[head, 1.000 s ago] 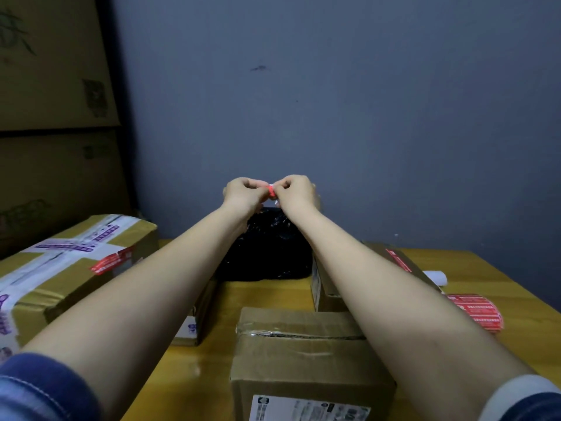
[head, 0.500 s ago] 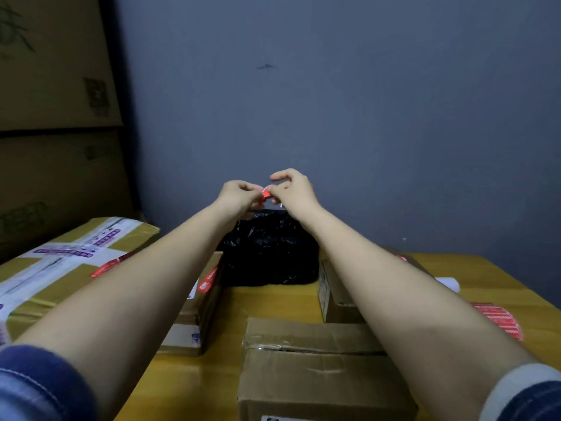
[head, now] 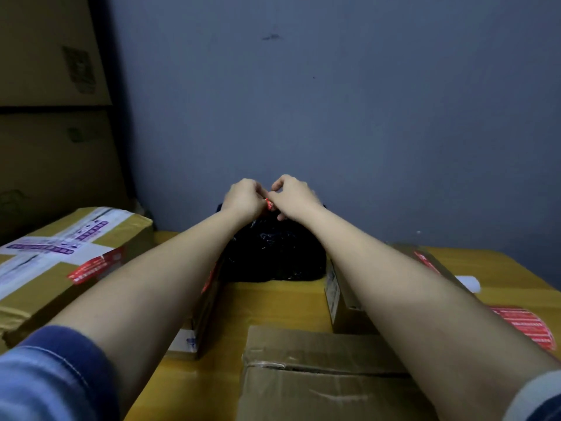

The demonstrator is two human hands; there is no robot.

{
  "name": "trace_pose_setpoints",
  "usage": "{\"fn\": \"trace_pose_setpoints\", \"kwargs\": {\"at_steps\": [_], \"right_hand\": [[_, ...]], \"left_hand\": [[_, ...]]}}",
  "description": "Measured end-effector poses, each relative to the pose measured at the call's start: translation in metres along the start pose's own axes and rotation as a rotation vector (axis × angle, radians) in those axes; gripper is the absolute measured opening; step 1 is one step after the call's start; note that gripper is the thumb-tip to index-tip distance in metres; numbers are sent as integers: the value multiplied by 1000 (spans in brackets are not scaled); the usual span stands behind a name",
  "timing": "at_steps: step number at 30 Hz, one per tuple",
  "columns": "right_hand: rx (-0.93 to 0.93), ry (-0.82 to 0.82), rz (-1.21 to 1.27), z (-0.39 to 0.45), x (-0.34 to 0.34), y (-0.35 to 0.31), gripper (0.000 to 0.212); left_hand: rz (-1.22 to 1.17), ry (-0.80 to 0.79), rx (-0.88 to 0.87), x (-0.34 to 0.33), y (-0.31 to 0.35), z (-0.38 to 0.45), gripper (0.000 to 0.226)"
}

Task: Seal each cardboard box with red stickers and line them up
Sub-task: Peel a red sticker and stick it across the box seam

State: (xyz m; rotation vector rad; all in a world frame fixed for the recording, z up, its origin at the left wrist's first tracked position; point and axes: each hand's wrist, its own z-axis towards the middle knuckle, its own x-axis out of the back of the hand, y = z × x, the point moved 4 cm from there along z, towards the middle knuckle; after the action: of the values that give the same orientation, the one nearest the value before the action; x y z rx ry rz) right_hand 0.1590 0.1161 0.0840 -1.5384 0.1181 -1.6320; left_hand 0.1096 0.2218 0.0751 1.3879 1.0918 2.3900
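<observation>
Red sticker (head: 269, 205) with pale marks, pinched between both hands. Wall (head: 334, 117) flat grey-blue, one dark smudge high up. Table (head: 273, 302) yellow wood tone. Black glossy bag (head: 273, 253) at the back. Near box (head: 318, 375) plain brown cardboard. Left box (head: 60, 268) mustard-brown, crossed by white tape with purple print, a red label with white lettering at its edge. Red sticker sheet (head: 528, 326) (white lettering in rows) far right. Sleeves (head: 51, 378) blue denim.

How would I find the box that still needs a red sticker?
Start at the yellow table and look at its near edge, between the two forearms. The plain brown box sits there, closest to the camera. Unlike the boxes further back, its top shows no red sticker.
</observation>
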Motion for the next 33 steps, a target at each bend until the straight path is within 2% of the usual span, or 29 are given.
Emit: {"fn": "trace_pose_setpoints", "kwargs": {"at_steps": [2, 4, 5, 8, 13, 17, 21, 23, 27, 33], "right_hand": [[-37, 0, -73, 2, 1, 6, 25], [-66, -13, -105, 1, 4, 13, 22], [-71, -20, -118, 0, 7, 17, 18], [-60, -30, -141, -3, 12, 26, 14], [-53, -66, -164, -7, 15, 33, 16], [-52, -75, -160, -8, 14, 37, 17], [-33, -65, -166, -9, 19, 36, 18], [-26, -60, -165, -10, 22, 35, 17], [-6, -33, -159, -13, 27, 35, 16], [21, 97, -183, -30, 45, 32, 14]], "left_hand": [[60, 25, -20, -4, -3, 3, 18], [217, 6, -61, -9, -6, 5, 40], [309, -18, -89, -12, -7, 5, 39], [471, -60, -130, -18, -8, 6, 19], [494, -97, -144, -23, -7, 4, 17], [547, -127, -205, -28, -9, 4, 36], [625, -200, -214, -32, -8, 2, 21], [603, -217, -178, -31, -9, 3, 21], [584, -116, -173, -20, -1, 1, 20], [489, 0, -248, -4, 27, -15, 17]]}}
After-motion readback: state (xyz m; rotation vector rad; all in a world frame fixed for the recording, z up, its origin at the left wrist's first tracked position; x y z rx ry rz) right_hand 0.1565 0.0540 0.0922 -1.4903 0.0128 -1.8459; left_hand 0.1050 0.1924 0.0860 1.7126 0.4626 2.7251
